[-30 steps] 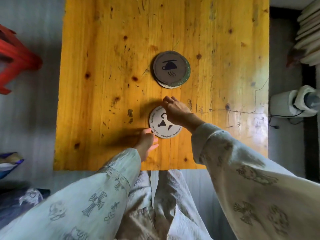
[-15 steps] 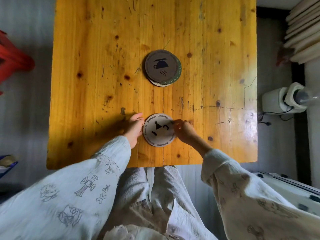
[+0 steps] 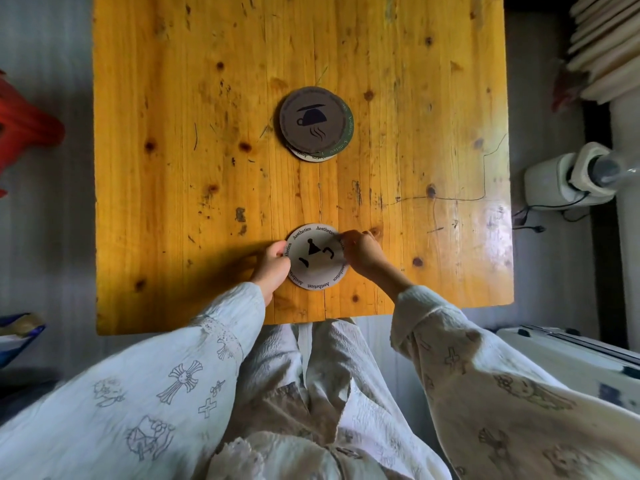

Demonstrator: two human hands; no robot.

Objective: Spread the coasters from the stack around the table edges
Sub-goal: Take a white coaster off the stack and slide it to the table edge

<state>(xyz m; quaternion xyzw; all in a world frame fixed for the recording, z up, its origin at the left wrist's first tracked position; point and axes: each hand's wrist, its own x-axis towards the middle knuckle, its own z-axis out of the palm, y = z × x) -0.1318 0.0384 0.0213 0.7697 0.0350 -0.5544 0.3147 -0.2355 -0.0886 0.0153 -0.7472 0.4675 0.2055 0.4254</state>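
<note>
Two hands meet on a single white coaster (image 3: pixel 317 257) lying flat near the close edge of the yellow wooden desk (image 3: pixel 173 133), roughly midway along that edge. The left hand (image 3: pixel 273 263) curls against the coaster's left rim, fingers bent over it; the right hand (image 3: pixel 360 249) pinches the right rim, its grip closed on the card between thumb and fingertips. The coaster's face shows a black triangle shape, a couple of curved marks and the word "Aesthetics" repeated round the border.

Farther out, near the middle of the desk, sits the stack (image 3: pixel 316 123) — a brown coaster with a dark cup and steam lines on top, a green-edged one peeking out on its right, and a white one showing at the near side. The stack is well apart from the coaster under the hands.

Both arms wear pale sleeves (image 3: pixel 156 386) printed with small line drawings — crosses and flowers among them. Off the desk's left side a red object (image 3: pixel 24 129) shows on the floor; on the right stands a white appliance (image 3: pixel 568 178) with a dark cord, and beyond it a pile of pale slats (image 3: pixel 609 43).
</note>
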